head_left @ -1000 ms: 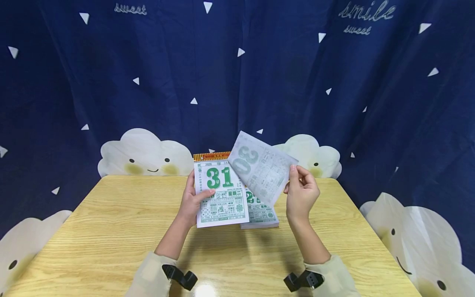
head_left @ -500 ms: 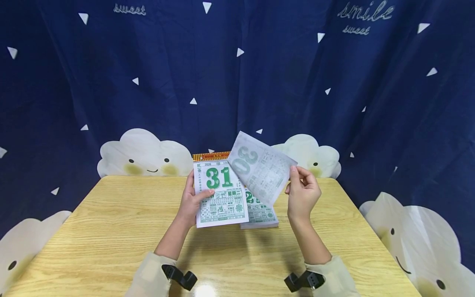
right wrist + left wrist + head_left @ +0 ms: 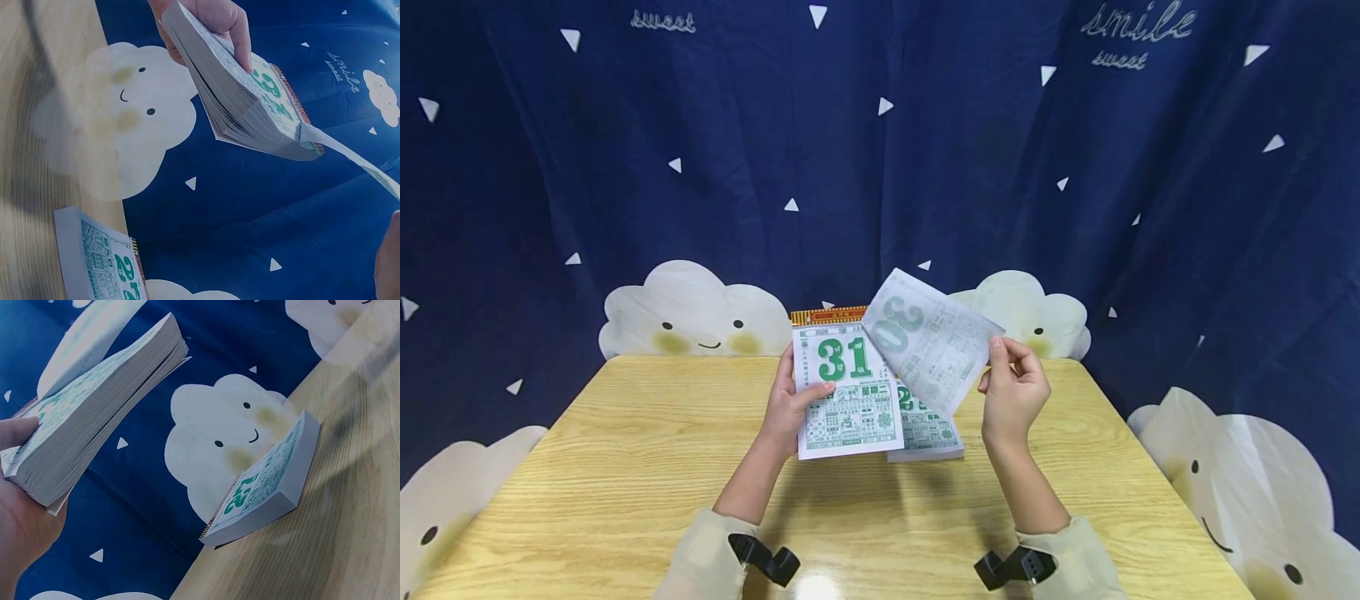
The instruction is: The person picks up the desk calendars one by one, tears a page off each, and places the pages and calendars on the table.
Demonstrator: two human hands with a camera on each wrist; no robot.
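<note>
My left hand [image 3: 784, 415] grips a thick tear-off calendar [image 3: 850, 421] by its left side, thumb on the front sheet. That sheet shows a large green 31, under a red and yellow top binding [image 3: 838, 315]. Between thumb and fingers, my right hand [image 3: 1015, 398] pinches a thin calendar page [image 3: 934, 346]. The page is turned over, with 30 showing through reversed, and slants up to the right. One end of it meets the pad's top right corner in the right wrist view. Below the page, a second calendar pad [image 3: 928, 442] is partly hidden; its green print [image 3: 253, 487] shows in the left wrist view.
The second pad lies on a light wood-grain table [image 3: 647, 467]. Behind the table hangs a dark blue curtain [image 3: 722, 225] with white triangles and smiling cloud shapes [image 3: 696, 304]. Each wrist wears a black camera mount [image 3: 763, 560] over a pale sleeve [image 3: 703, 557].
The pinched page and my right hand have shifted very slightly to the right and down. My left hand and its calendar have stayed nearly still.
</note>
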